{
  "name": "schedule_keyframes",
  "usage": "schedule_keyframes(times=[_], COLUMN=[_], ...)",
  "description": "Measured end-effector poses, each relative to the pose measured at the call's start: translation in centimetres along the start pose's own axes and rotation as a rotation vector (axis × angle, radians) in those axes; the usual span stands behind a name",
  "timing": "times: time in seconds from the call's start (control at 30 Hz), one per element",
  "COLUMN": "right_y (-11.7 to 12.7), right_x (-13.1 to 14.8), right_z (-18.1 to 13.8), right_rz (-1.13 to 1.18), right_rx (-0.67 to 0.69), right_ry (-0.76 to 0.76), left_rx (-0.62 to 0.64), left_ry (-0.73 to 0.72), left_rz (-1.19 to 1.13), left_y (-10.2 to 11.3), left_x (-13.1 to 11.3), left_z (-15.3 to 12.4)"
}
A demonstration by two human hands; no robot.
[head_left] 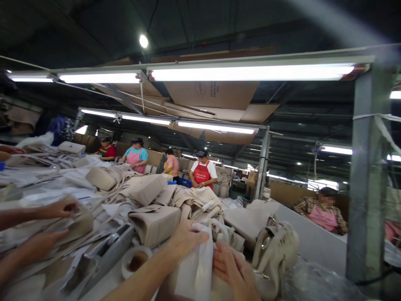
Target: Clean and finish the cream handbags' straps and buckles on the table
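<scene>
My left hand (pixel 186 240) is closed on a white wrapping sheet (pixel 200 267), pinching its upper edge between thumb and fingers. The sheet looks like thin paper or foam. It lies against a beige piece, apparently a handbag, mostly hidden at the bottom edge of the head view. To the right of the sheet, my right hand (pixel 233 269) has its fingers stretched out, palm turned toward the sheet. Just beyond my hands sits a beige handbag (pixel 156 223). A roll of tape (pixel 135 261) and a grey tape dispenser (pixel 100 257) lie left of my left forearm.
Beige handbags (pixel 147 188) and straps are heaped across the table. At left, a co-worker's hands (pixel 59 211) handle another bag. A bag with gold-coloured hardware (pixel 275 251) and clear plastic (pixel 319 280) lie at right, near a metal post (pixel 366 175). Several people work beyond.
</scene>
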State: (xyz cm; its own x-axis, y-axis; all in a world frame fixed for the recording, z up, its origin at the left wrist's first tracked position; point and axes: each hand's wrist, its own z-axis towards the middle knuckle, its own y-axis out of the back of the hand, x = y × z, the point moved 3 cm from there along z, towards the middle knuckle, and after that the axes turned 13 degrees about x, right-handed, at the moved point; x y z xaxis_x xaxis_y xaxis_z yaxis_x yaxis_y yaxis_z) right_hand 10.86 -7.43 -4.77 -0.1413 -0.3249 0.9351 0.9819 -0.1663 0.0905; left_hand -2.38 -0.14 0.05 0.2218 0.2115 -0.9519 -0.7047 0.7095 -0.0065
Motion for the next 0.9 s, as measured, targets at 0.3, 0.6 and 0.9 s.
schedule_keyframes(times=[0.3, 0.6, 0.9], right_y=[-0.9, -1.4, -1.4], right_x=[2.5, 2.3, 3.7], right_z=[5.6, 4.6, 3.5], right_rz=[-0.227, -0.396, -0.59], right_rx=[0.043, -0.028, -0.125], right_ry=[-0.046, 0.055, 0.154], left_rx=[0.079, -0.019, 0.09], left_ry=[-0.025, 0.014, 0.009], left_rz=[-0.12, -0.147, -0.124], left_y=[0.5, 0.2, -1.1], left_x=[0.6, 3.5, 2.1], left_z=[-0.9, -3.1, -4.6])
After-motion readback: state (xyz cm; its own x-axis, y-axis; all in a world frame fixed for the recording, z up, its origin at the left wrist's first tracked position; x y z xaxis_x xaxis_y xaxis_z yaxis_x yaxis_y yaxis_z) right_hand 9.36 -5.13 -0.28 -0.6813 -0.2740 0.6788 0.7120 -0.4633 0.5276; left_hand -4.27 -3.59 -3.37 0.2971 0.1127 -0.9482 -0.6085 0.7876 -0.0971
